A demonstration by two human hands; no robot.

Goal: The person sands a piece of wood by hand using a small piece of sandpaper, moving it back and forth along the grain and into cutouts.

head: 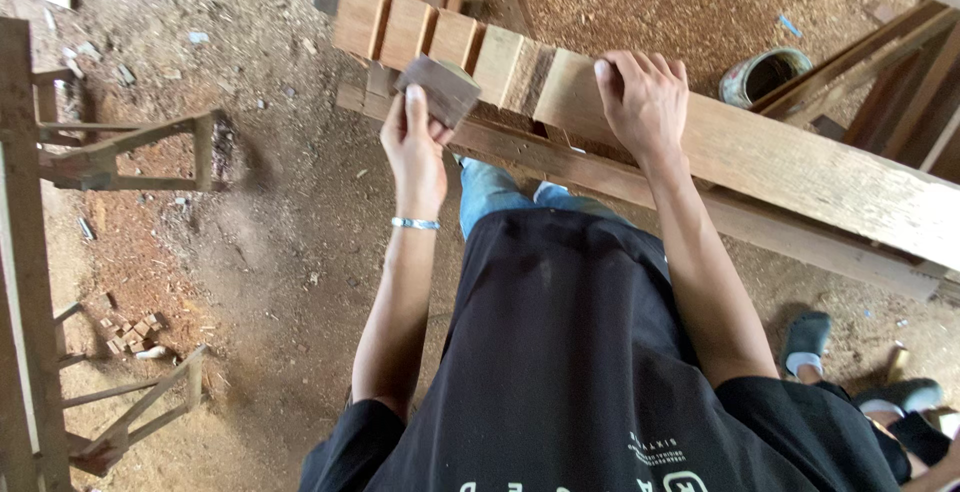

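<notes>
One long wooden beam (760, 152), pale and rough-sawn, runs with its long axis from the upper middle of the frame down to the right edge, its upper-left end cut by four narrow slots across the grain. The left hand (415, 147) grips one small dark, flat block of wood (440, 85), tilted and held against the slotted end, while the right hand (643, 97) lies flat with fingers curled over the beam's far edge, pressing on it. One round tin can (765, 74) stands on the sawdust-strewn dirt floor (280, 252) in the upper right, and two timber frames (120, 157) lie at the left.
</notes>
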